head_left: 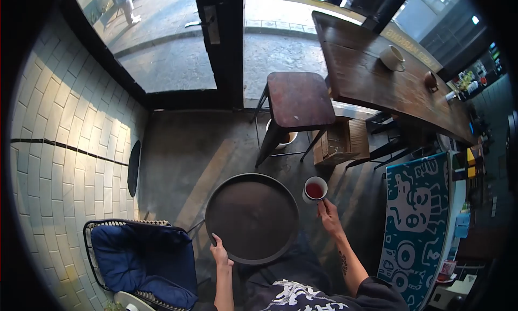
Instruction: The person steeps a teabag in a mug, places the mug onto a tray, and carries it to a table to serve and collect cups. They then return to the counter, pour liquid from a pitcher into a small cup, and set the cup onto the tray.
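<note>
My left hand (219,251) grips the lower left rim of a round dark serving tray (251,214), thumb on top and fingers under the edge. Nothing stands on the tray. To its right, my right hand (327,213) is closed around the handle of a white mug (314,199). Red liquid (314,190) shows inside the mug, which is held upright, apart from the tray. Both are held over the floor in front of my body.
A metal stool (299,98) stands ahead, with a cardboard box (341,142) beside it. A wooden table (372,76) at the right bears a cream pitcher (392,58). A chair with a blue cushion (143,262) is at lower left. A teal patterned counter front (413,224) is at right.
</note>
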### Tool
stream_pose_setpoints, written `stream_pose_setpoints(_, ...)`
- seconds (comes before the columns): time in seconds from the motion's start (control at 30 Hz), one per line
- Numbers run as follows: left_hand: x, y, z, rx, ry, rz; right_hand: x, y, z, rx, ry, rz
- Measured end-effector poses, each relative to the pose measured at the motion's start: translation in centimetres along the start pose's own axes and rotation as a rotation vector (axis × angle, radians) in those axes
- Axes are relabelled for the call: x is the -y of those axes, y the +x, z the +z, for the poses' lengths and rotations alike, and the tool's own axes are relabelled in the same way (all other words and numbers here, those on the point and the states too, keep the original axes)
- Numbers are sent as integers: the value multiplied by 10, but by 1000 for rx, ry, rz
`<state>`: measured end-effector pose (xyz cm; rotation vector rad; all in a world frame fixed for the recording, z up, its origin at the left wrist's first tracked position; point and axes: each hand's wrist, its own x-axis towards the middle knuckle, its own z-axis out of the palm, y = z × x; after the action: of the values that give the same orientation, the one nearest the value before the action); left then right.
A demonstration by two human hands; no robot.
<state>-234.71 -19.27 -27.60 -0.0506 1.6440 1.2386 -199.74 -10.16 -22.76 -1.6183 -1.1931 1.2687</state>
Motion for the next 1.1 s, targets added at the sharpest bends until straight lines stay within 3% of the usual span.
stream_pose_setpoints(0.17,43,12,-22,-174,-199,-69,-90,100,10,92,-65,38)
stream_pose_setpoints(0.23,63,6,-20,-265,-240,-101,-132,139,22,57,101,195)
stream_pose_setpoints(0.33,97,-3,-6,-417,-305,-171,-188,204,36,26,75,358)
stream_pose_setpoints(0.4,124,-9,5,-512,-338,-235,-234,248,39,12,7,353)
stream_pose_setpoints(0.53,168,-11,40,-494,-445,-313,-298,336,41,-28,-20,380)
stream_pose_setpoints(0.77,214,0,88,-568,-461,-524,-329,454,49,-83,-418,346)
stream_pose_setpoints(0.93,233,-3,93,-463,-452,-463,-333,498,38,-88,-558,273)
stream_pose_setpoints(1.1,221,0,97,-533,-383,-509,-326,520,41,-104,-649,209)
